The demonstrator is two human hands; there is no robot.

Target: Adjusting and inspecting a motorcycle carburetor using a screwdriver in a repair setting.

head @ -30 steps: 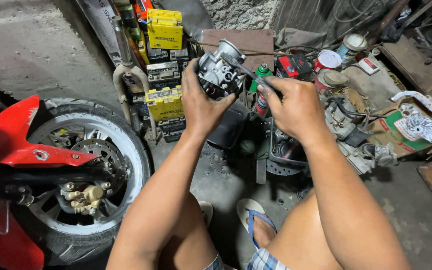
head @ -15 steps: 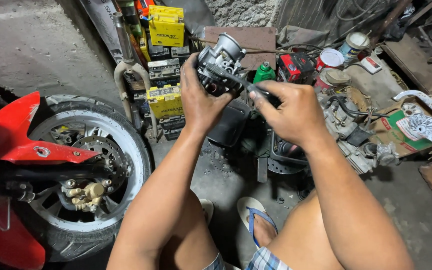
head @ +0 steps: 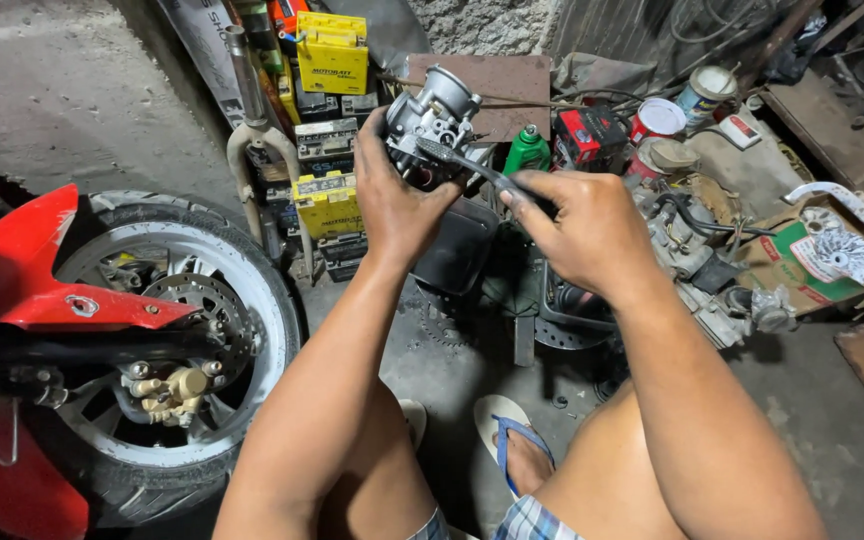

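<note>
Grey cast metal, knobbly and greasy: the carburettor [head: 430,125] sits clasped in my left hand [head: 399,205], raised before the stacked yellow batteries [head: 330,130]. My right hand [head: 580,228] fingers clench a slim dark screwdriver [head: 472,165], its tip touching the carburettor's side. A white-rimmed wheel [head: 167,340] with red fender stands left.

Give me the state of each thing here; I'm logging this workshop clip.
Grey metal carburetor: off the bike, gripped in left hand.
Dark thin tool: held by right hand, tip against carburetor.
Spoked motorcycle wheel: mounted, upright.
Green plastic bottle: upright, capped.
</note>
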